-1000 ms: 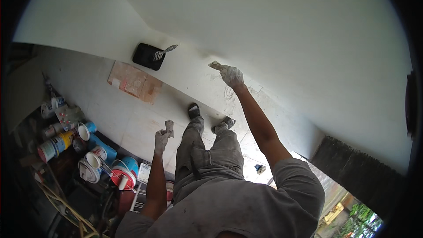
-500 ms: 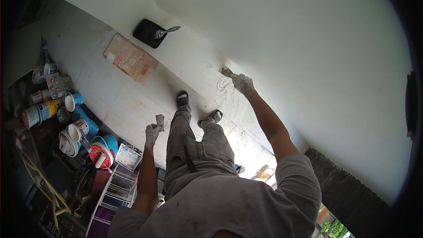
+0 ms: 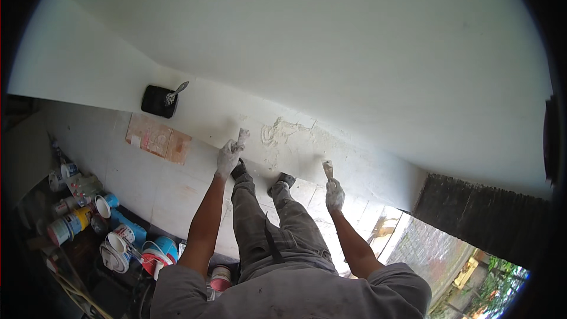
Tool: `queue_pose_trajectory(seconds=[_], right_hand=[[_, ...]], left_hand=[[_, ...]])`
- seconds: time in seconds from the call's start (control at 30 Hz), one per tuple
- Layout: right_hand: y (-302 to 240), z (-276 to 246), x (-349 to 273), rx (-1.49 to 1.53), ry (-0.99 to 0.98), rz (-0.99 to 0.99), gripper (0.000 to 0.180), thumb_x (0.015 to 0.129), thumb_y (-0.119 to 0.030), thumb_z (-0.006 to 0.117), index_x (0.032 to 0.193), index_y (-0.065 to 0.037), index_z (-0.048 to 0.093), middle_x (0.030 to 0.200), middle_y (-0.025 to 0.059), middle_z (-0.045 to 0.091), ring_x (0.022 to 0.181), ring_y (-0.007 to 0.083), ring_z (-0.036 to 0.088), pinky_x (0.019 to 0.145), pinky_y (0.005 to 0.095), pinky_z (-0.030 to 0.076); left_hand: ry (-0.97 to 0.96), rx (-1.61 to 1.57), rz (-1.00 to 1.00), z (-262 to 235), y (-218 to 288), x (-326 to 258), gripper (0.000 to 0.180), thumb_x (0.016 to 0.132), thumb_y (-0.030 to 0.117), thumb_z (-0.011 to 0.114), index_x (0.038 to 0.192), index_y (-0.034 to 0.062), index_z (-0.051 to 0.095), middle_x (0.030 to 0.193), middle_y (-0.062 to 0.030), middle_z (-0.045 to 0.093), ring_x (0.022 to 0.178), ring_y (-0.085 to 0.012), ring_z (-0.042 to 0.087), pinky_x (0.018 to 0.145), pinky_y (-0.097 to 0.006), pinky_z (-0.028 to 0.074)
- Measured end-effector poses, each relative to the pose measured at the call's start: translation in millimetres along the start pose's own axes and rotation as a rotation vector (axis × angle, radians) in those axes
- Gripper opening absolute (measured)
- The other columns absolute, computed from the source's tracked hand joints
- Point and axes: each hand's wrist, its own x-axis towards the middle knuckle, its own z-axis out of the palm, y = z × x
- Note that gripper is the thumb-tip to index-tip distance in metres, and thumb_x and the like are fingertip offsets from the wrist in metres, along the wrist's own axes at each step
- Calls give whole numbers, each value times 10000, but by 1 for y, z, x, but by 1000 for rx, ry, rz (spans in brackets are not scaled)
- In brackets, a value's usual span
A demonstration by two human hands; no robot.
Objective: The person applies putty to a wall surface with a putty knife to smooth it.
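My left hand [image 3: 227, 158], dusted white, is closed on a small flat scraper [image 3: 243, 136] that points up toward the ledge. A putty knife [image 3: 328, 169] with whitish filler on its blade is gripped in my right hand [image 3: 335, 195], held upright apart from the wall. Between the two tools and a little beyond them, a rough patch of wet putty [image 3: 283, 133] covers the pale ledge [image 3: 207, 100] along the wall's foot. On the ledge's left end sits a black tray [image 3: 156, 101], with another filler-coated putty knife [image 3: 178, 90] resting across its rim.
Flattened cardboard [image 3: 156, 136] lies on the floor below the tray. Several paint buckets [image 3: 71, 224] and a blue-and-red pail [image 3: 160, 254] crowd the lower left. A white wall [image 3: 331, 53] rises ahead; a dark panel [image 3: 478, 215] and an opening to greenery are at right.
My right hand has drawn the putty knife back from the ledge and toward me. The left hand has come forward with its scraper, closer to the ledge. The view has turned.
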Motion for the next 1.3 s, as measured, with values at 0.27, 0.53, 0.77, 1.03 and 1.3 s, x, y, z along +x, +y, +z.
queue_pose_trajectory(seconds=[0.27,0.53,0.77,1.03,1.3], right_hand=[[94,11,-12,113,173,141,276,869,-252,598,1097,-95,601,783,192,626,694,309,598,631,405,453],[146,13,-6,349,336,235,286,877,-180,592,1111,-16,591,952,160,653,737,243,592,662,346,463],[182,20,-30,541,512,305,284,884,-150,596,1139,-26,598,871,11,624,518,50,319,458,218,280],[211,47,-88,663,550,438,277,895,-112,575,1154,-13,581,995,36,650,589,26,402,495,193,325],[222,43,-97,848,605,528,272,910,-79,544,1160,28,545,1142,140,598,1090,182,553,903,276,444]], left_hand=[[477,744,53,-26,9,95,473,834,446,574,1159,108,516,1271,-175,448,1188,-379,394,939,-523,340],[-240,723,718,63,30,73,734,879,379,508,1420,-5,192,1468,-205,207,1382,-325,164,1133,-382,151],[-123,663,856,179,90,66,756,886,364,502,1410,-59,158,1471,-233,173,1378,-352,154,1134,-420,128],[-146,669,956,257,123,34,765,896,370,490,1386,-112,155,1456,-284,151,1370,-396,138,1135,-433,111],[-479,630,1129,337,166,-19,718,902,345,489,1389,-87,186,1459,-246,188,1370,-363,168,1133,-412,141]])
